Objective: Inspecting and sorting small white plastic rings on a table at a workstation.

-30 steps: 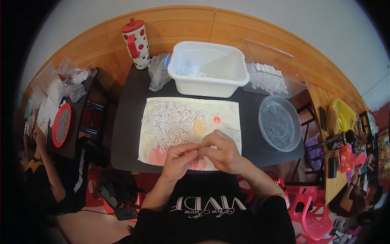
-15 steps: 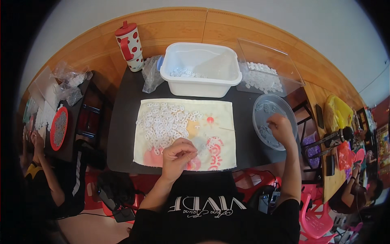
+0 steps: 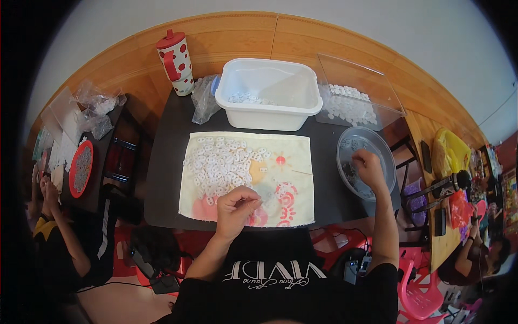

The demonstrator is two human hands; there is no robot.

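My left hand point(image 3: 236, 211) hovers over the near edge of a cream printed cloth point(image 3: 294, 186), thumb and forefinger pinched on something too small to make out. Over a round clear plastic tub point(image 3: 384, 156) at the right is my right hand point(image 3: 369, 168), its fingertips drawn together inside the rim. Whatever those fingertips hold is hidden. Small dark grey pieces point(image 3: 352, 144) lie in clusters in that tub. Many small white plastic pieces, each with two holes point(image 3: 218, 167), are heaped on the left half of the cloth. A thin needle-like stick point(image 3: 302, 173) lies near its right edge.
Behind the cloth stands a white basin point(image 3: 264, 117) with more white pieces inside. A clear box point(image 3: 350, 110) of white discs is at the back right. A plastic bag point(image 3: 206, 100) and a spotted tumbler point(image 3: 177, 65) stand back left. Co-workers sit on both sides.
My right hand has shifted slightly left within the tub, its fingers bunched lower. My left hand keeps its pinch in nearly the same place.
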